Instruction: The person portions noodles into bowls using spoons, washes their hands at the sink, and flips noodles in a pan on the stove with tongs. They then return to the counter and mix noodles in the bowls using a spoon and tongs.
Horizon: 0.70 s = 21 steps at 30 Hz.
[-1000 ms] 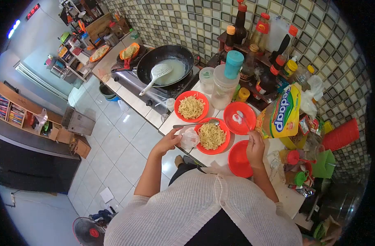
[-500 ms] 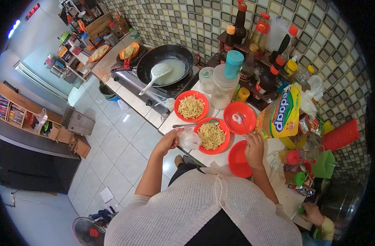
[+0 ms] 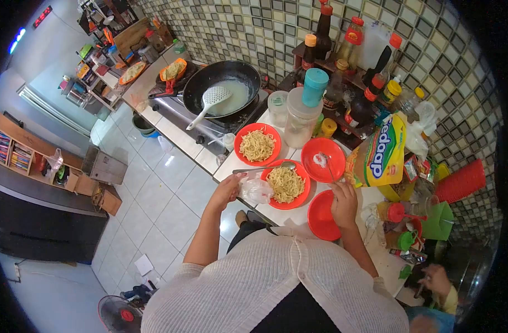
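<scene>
While the left hand (image 3: 225, 191) pinches a clear plastic bag (image 3: 256, 191) in a narrow grip by the left rim of the near noodle bowl (image 3: 304, 197), the right hand (image 3: 344, 202) has its fingers closed round the handle of the slanted spoon (image 3: 332, 175), whose tip reaches into the sauce bowl (image 3: 312, 169) beside a white substance (image 3: 320, 160), too small to identify. That low hold on the bag probably keeps its loose plastic steady near the bowl, and the spoon is likely tilted so the knuckles stay outside the rim. A resting spoon (image 3: 289, 165) lies across the near noodle bowl's edge, perhaps to leave its handle easy to take; whether the left fingers touch that handle I cannot tell. Four red bowls sit close together on the white worktop (image 3: 290, 216), presumably to be within reach of both arms: two hold noodles, the far noodle bowl (image 3: 278, 141) among them, one has the white substance, and the fourth bowl (image 3: 320, 216) is partly behind the right hand. That makes two spoons, one bag, and two clear containers behind, the short tub (image 3: 277, 108) and the tall jar (image 3: 300, 125). One skimmer (image 3: 216, 99) leans in one pan (image 3: 206, 72), its handle over the rim, likely to stay out of the liquid.
</scene>
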Available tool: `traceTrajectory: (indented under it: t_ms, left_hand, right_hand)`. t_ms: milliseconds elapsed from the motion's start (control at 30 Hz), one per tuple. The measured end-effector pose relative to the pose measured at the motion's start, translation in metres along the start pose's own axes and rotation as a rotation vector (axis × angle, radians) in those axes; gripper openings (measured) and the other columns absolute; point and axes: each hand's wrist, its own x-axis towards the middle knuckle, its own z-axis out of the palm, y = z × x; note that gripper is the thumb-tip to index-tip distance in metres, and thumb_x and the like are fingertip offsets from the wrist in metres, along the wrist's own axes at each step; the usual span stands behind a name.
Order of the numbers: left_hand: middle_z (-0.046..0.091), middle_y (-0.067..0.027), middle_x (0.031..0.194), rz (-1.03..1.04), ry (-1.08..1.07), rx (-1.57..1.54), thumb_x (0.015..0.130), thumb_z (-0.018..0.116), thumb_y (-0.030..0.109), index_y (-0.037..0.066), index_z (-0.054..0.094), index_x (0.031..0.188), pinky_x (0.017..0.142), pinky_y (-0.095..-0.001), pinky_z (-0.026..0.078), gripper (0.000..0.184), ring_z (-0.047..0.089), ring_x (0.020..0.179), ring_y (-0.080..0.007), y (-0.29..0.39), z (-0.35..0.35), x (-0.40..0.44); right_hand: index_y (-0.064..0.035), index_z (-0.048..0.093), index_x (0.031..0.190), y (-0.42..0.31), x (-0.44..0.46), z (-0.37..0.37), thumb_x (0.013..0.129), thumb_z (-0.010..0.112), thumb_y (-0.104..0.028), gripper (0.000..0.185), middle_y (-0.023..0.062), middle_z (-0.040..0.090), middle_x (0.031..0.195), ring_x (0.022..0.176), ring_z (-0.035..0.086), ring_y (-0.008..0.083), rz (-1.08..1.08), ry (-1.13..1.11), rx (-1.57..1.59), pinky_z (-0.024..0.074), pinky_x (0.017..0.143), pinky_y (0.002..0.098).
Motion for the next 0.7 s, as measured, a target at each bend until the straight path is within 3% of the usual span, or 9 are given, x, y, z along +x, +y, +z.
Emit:
traceTrajectory:
  t_ms: [400, 567, 700]
  left_hand:
    - [0.036, 0.0105, 0.06, -0.025, 0.009, 0.022, 0.099, 0.054, 0.042, 0.011, 0.062, 0.122, 0.043, -0.0201, 0.02, 0.039, 0.028, 0.048, -0.0023, -0.0037, -0.0041, 0.0042]
    - [0.037, 0.0108, 0.061, -0.013, -0.005, 0.03, 0.099, 0.055, 0.04, 0.012, 0.061, 0.122, 0.043, -0.0199, 0.02, 0.037, 0.028, 0.048, -0.0019, -0.0052, -0.0052, 0.0051]
    - [0.037, 0.011, 0.062, 0.009, -0.027, 0.006, 0.099, 0.057, 0.035, 0.011, 0.058, 0.126, 0.044, -0.02, 0.02, 0.036, 0.028, 0.048, -0.0019, -0.0079, -0.0066, 0.0043]
  right_hand:
    - [-0.007, 0.067, 0.107, -0.0048, 0.002, 0.0006, 0.077, 0.058, 0.001, 0.033, 0.0119, 0.064, 0.109, 0.103, 0.058, 0.0324, 0.003, -0.027, 0.04, 0.0458, 0.093, 0.0427]
    - [-0.0087, 0.068, 0.105, -0.0056, 0.0003, 0.0007, 0.078, 0.06, -0.003, 0.029, 0.0095, 0.062, 0.107, 0.104, 0.056, 0.029, 0.045, -0.164, -0.023, 0.0433, 0.093, 0.0436]
    - [-0.0099, 0.069, 0.105, -0.0081, -0.0008, 0.0005, 0.08, 0.062, -0.007, 0.026, 0.0076, 0.062, 0.107, 0.106, 0.055, 0.0271, 0.043, -0.145, -0.037, 0.0409, 0.092, 0.043]
